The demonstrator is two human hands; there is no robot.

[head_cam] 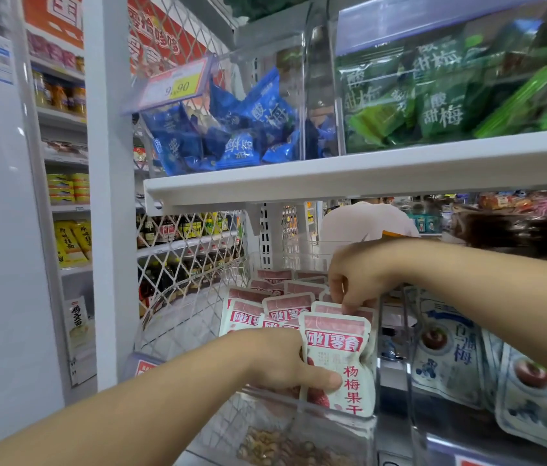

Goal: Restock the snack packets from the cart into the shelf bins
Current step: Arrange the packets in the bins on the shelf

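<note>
Pink-and-white glossy snack packet [337,361] stands upright at the clear plastic bin's [378,381] front wall, left hand [285,361] clamped on it, likely steadying it; behind, right hand's [356,284] fingers pinch another packet's top, seemingly straightening the row.

Price tag [174,85] reading 9.90 hangs at upper left. Bottles [178,230] and yellow packs [72,242] fill background shelves behind white mesh [181,274]. Person in pale top [363,223] stands beyond.
</note>
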